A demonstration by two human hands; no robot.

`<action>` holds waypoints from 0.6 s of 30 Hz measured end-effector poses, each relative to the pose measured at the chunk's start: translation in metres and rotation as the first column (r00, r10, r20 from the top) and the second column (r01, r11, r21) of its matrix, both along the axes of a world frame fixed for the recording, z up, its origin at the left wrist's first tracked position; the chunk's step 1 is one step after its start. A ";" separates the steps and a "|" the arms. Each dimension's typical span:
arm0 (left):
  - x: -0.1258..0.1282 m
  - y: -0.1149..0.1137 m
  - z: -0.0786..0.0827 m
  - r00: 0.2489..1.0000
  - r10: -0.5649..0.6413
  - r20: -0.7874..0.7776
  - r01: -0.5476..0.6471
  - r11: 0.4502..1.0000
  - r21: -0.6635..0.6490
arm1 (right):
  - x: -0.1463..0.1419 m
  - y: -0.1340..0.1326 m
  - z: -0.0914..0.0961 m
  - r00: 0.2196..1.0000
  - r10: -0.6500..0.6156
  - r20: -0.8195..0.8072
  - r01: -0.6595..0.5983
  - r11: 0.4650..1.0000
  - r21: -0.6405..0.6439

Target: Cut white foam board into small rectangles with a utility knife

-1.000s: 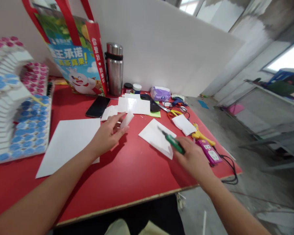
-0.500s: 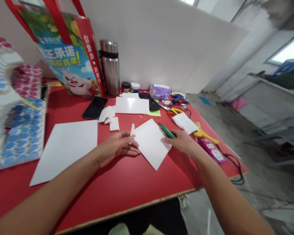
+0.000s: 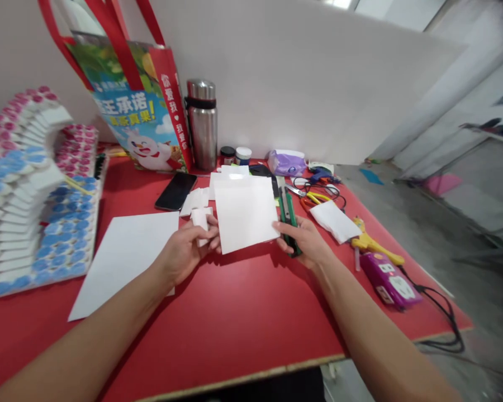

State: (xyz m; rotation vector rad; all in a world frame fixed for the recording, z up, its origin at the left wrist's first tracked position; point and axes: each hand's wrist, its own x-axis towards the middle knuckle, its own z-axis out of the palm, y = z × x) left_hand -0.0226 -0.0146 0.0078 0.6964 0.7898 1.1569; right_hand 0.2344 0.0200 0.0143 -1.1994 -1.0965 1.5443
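Note:
My left hand [image 3: 188, 249] pinches a small white piece [image 3: 200, 219] that looks like foam board. In my right hand [image 3: 305, 239] is a green utility knife [image 3: 289, 212], pointing away from me. The right thumb also grips the lower right corner of a white square sheet [image 3: 246, 209], which is raised and tilted above the table. Its left edge comes close to my left fingertips; whether they touch it I cannot tell. Small white offcuts [image 3: 196, 199] lie just beyond my left hand.
On the red table [image 3: 235, 318] are a large white sheet [image 3: 128, 251], a phone [image 3: 175, 190], a steel flask [image 3: 203, 128], a yellow glue gun [image 3: 375, 245] and a purple power strip [image 3: 389, 282]. Blue and pink flower-like pieces [image 3: 67, 223] fill the left side. A printed bag [image 3: 138, 117] stands behind.
The square sheet has been picked up off the table by my right hand and turned, with the knife still held. My left hand has moved left with its white piece. The view has shifted.

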 end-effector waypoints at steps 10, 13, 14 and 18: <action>0.001 0.001 -0.014 0.937 0.038 -0.348 -0.028 0.999 0.033 | 0.000 -0.006 0.003 0.993 0.111 0.029 -0.111 0.994 -0.014; -0.001 0.001 -0.015 0.944 0.016 -0.330 0.001 0.999 0.050 | 0.001 -0.008 0.004 0.992 0.120 0.036 -0.119 0.992 -0.028; -0.001 0.001 -0.016 0.942 0.006 -0.335 0.013 0.999 0.052 | 0.001 -0.008 0.004 0.993 0.114 0.032 -0.113 0.993 -0.029; 0.000 0.001 -0.014 0.931 -0.017 -0.364 0.045 0.997 0.068 | 0.001 -0.004 0.000 0.999 0.047 -0.010 -0.048 0.999 -0.026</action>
